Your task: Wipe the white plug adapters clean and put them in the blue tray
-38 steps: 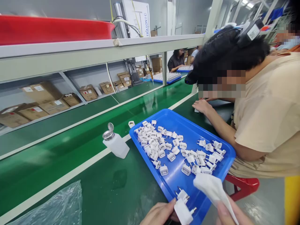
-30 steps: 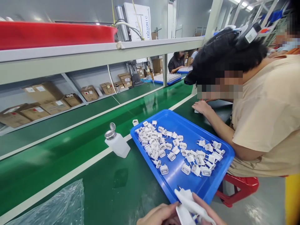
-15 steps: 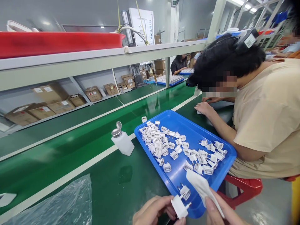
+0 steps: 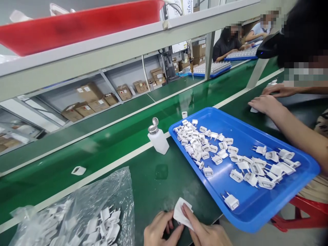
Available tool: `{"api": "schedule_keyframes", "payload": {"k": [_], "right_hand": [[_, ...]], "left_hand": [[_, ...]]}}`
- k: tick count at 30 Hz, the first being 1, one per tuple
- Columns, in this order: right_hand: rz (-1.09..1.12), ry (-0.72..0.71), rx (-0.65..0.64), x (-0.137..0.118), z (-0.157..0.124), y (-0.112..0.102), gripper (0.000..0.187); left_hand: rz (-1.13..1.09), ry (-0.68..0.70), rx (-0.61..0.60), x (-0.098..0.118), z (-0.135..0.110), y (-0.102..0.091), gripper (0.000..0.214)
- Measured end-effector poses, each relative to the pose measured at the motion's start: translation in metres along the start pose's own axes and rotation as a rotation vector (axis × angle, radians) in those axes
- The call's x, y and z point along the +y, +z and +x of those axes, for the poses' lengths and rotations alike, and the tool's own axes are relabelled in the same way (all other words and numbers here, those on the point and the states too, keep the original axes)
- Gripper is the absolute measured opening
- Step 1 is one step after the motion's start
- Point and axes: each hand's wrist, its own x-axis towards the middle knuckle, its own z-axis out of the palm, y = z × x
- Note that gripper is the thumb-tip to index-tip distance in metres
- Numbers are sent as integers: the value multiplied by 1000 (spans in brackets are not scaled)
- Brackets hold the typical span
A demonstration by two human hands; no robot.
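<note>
A blue tray (image 4: 258,201) holds white plug adapters (image 4: 236,175), a clear bag (image 4: 77,212) beside it more (dispenser bottle (image 4: 158,140) at its corner); the left hand (image 4: 161,232) and right hand (image 4: 205,234) pinch a white wipe (image 4: 182,214).

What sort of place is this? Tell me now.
Probably a factory assembly line: a long green workbench carries a blue tray of white plug adapters, with workers further along and cardboard boxes on shelves.

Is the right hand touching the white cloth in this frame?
Touching. The head view shows the right hand with its fingers lying directly on the white cloth, with no gap between them.
</note>
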Motion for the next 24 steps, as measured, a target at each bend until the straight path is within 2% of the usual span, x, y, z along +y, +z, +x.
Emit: {"api": "schedule_keyframes", "payload": {"k": [4, 8, 10, 14, 16, 21, 24], "right_hand": [[-98, -30, -52, 0, 20, -14, 47], [-102, -15, -92, -7, 41, -29, 46], [-81, -9, -96, -8, 40, -27, 46], [-127, -52, -9, -7, 23, -14, 45], [-141, -51, -5, -7, 18, -12, 44], [-142, 6, -171, -16, 33, -29, 55], [-52, 136, -241, -23, 48, -38, 60]], "left_hand": [[19, 13, -62, -3, 1, 1, 26], [24, 23, -56, -5, 0, 2, 27], [37, 21, -34, -4, 0, 3, 27], [33, 9, 16, -1, -1, 6, 32], [9, 1, 22, 0, -1, 6, 31], [-29, 3, -36, 0, 3, -2, 27], [-37, -27, -113, 3, 8, -8, 19]]}}
